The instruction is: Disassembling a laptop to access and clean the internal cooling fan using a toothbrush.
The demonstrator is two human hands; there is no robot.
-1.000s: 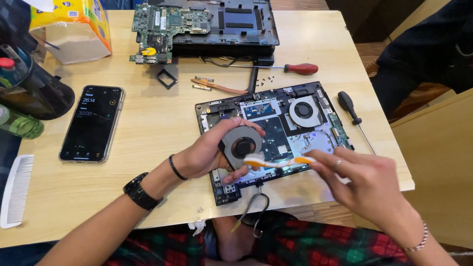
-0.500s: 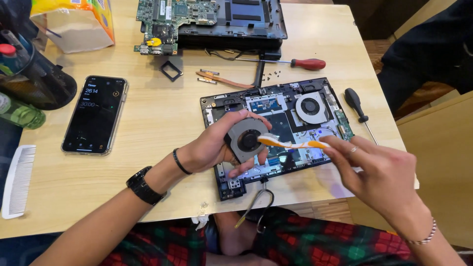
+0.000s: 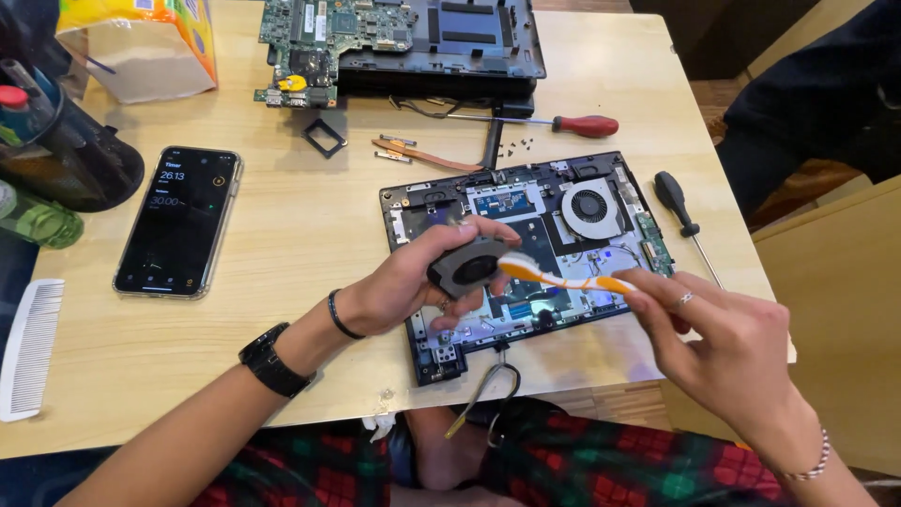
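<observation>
Head cam: left hand (image 3: 399, 286) grips round black plastic fan (image 3: 466, 269) over open laptop base (image 3: 526, 253); right hand (image 3: 727, 338) pinches orange-white toothbrush (image 3: 563, 278), brushing (mid-clean). Next needs light strokes w/ steady hold.

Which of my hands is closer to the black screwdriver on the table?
Right. The right hand is just below and beside the black screwdriver; the left hand is farther off across the laptop, holding the fan.

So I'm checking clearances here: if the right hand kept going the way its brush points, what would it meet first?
Most likely the small black fan held in the left hand. The right hand aims its orange toothbrush leftward, bristles at the fan already, though contact is hard to judge.
</observation>
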